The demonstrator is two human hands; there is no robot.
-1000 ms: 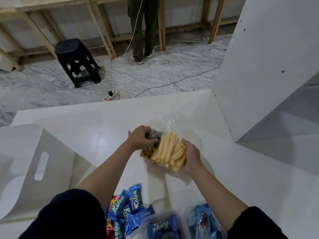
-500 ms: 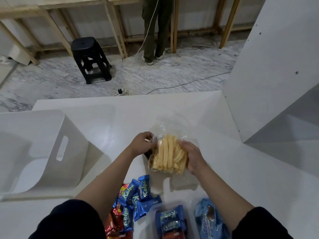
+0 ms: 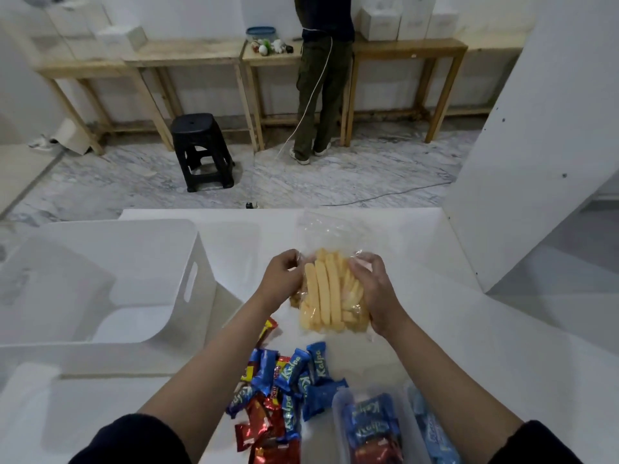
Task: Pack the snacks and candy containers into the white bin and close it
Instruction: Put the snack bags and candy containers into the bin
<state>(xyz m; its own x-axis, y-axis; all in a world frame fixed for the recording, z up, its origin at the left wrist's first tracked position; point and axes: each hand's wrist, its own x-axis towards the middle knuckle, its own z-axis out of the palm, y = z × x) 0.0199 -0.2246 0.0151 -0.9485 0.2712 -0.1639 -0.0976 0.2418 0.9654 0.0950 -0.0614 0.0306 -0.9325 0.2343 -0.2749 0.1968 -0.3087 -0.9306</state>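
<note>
A clear bag of yellow snack sticks (image 3: pixel 326 293) is held over the white table (image 3: pixel 469 346), between the two hands. The left hand (image 3: pixel 283 279) pinches the bag's left upper edge with curled fingers; the right hand (image 3: pixel 371 289) wraps over its right side, fingers bent round the plastic. The loose, empty top of the bag stands up beyond the fingers, towards the far table edge.

Nearer the person, below the bag, a heap of loose blue and red candy wrappers (image 3: pixel 284 383) lies on the table. Just right of the heap stand two clear containers: one (image 3: pixel 371 426) filled with blue and red packets, and another (image 3: pixel 432 430) at the right forearm holding pale blue packets, partly hidden by the arm.

The white bin (image 3: pixel 197 262) sits to the left of the hands, well apart from the bag, open at the top, with a slot handle in the wall facing the hands. A white flat piece (image 3: pixel 33 349) lies in front of it at the near left; whether it is the lid cannot be told.

Beyond the table, on a marble floor, stand a black stool (image 3: pixel 201 152), wooden benches (image 3: pixel 187 58) along the wall, and another person (image 3: pixel 323 78) facing away, with a white cable hanging down beside their legs
</note>
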